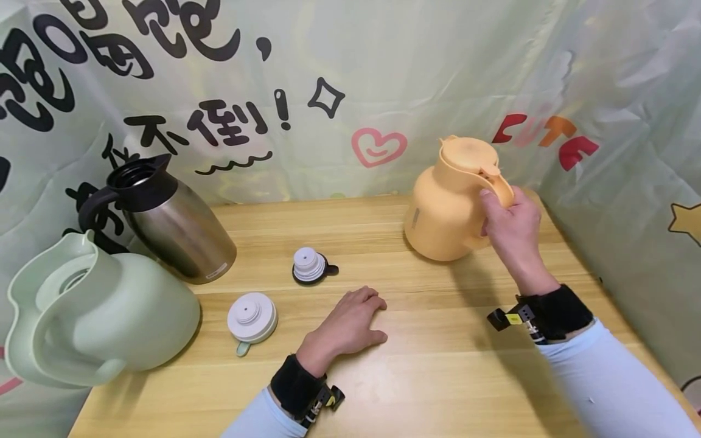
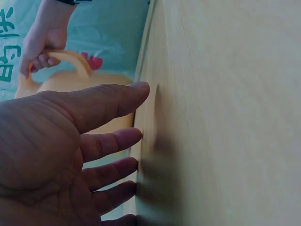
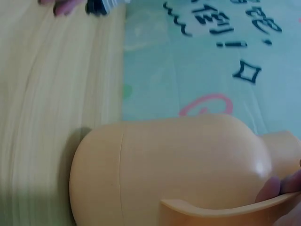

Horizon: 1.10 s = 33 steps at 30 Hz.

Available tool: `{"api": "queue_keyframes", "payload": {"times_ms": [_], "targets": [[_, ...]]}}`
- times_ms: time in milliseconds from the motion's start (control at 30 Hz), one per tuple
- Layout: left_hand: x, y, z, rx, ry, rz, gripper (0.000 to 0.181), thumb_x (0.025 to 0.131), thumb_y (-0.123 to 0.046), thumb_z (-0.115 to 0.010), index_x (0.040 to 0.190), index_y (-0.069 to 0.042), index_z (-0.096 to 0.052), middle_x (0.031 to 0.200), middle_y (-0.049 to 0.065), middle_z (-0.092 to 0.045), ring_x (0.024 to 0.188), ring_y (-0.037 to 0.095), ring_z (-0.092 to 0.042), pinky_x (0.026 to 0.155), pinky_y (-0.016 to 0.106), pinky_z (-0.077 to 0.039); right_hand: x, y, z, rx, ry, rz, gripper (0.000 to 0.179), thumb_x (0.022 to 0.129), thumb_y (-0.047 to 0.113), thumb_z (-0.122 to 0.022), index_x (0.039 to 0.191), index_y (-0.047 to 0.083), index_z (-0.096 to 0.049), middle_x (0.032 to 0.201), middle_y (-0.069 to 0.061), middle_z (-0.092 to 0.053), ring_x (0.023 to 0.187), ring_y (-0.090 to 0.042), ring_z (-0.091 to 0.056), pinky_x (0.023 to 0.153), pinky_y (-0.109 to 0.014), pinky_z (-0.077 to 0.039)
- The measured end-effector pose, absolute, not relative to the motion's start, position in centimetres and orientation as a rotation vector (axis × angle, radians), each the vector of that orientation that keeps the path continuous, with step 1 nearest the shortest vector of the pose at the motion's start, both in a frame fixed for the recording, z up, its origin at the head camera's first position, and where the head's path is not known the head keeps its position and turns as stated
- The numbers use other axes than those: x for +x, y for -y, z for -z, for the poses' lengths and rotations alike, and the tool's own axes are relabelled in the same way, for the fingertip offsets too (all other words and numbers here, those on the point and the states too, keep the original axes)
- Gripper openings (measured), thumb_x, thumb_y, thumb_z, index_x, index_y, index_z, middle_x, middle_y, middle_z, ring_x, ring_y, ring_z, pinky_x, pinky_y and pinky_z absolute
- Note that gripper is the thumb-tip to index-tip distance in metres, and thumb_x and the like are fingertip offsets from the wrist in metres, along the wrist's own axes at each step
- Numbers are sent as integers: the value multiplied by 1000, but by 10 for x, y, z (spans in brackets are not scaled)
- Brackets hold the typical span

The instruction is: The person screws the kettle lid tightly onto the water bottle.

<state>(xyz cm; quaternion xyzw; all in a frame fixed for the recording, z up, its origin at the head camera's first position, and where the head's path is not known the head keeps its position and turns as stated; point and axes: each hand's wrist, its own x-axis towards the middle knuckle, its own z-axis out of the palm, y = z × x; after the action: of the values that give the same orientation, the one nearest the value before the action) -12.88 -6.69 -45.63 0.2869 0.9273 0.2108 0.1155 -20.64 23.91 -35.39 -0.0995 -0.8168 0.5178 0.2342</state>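
Note:
At the back right of the wooden table, my right hand (image 1: 515, 228) grips the handle of an orange thermos jug (image 1: 438, 213). The jug is upright with its lid on. In the right wrist view the jug's body (image 3: 188, 165) fills the lower part, fingers curled round the handle at the right edge. My left hand (image 1: 350, 322) is over the middle of the table, holding nothing, its fingers relaxed and spread. In the left wrist view, that hand's fingertips are close to the tabletop (image 2: 225, 113). Nearest to it are a white stopper with a black ring (image 1: 308, 266) and a white stopper with a green tab (image 1: 252, 317).
A pale green thermos jug (image 1: 148, 310) stands at the left front, with a steel thermos jug (image 1: 186, 228) with a black top and handle behind it. A printed cloth (image 1: 306, 164) hangs along the table's back edge and continues on the right side.

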Motion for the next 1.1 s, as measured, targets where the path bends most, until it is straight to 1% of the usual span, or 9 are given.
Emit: {"api": "queue_keyframes", "payload": {"times_ms": [233,367,567,700,867,1067,1100], "targets": [[-130,66,456,831,-2694,-630,51,90,-34,-80,135,-13,-66,146,7,-56,139,26,-51,124,46,-33,-218,-284,349,-375,2157,-1422,21,99,33,-67,88,16,-61,46,12,-53,35,-6,-54,38,-20,-44],[-131,66,456,821,-2679,-639,52,90,-34,-80,136,-13,-66,148,7,-55,142,24,-49,126,47,-30,-226,-312,347,-443,2132,-1411,21,98,34,-68,87,18,-62,48,13,-53,35,-5,-54,37,-20,-45],[-131,66,456,805,-2662,-650,52,90,-34,-80,136,-13,-66,150,8,-55,147,25,-45,128,47,-28,-232,-344,342,-533,2101,-1424,15,96,32,-69,87,22,-63,53,14,-55,37,-4,-54,38,-19,-45],[-131,66,456,802,-2655,-658,53,90,-34,-80,137,-13,-66,151,8,-54,148,25,-44,128,46,-27,-234,-356,339,-557,2068,-1431,13,95,29,-70,85,24,-64,54,14,-56,36,-5,-54,37,-20,-45],[-131,67,455,797,-2642,-659,54,90,-35,-80,137,-14,-65,152,8,-54,150,26,-43,129,46,-26,-237,-365,340,-607,2059,-1403,15,93,31,-72,82,25,-64,58,17,-56,39,-2,-53,39,-19,-43],[-130,70,455,773,-2626,-662,57,90,-38,-81,139,-14,-64,155,8,-51,155,28,-36,130,47,-24,-242,-372,343,-627,2032,-1471,14,94,31,-74,86,22,-66,60,14,-58,38,-7,-54,38,-22,-46],[-130,70,455,777,-2626,-663,57,90,-39,-81,139,-14,-64,155,8,-51,156,28,-36,130,47,-24,-242,-374,343,-629,2029,-1470,14,94,31,-74,87,22,-66,61,14,-58,38,-6,-54,38,-21,-46]]}}
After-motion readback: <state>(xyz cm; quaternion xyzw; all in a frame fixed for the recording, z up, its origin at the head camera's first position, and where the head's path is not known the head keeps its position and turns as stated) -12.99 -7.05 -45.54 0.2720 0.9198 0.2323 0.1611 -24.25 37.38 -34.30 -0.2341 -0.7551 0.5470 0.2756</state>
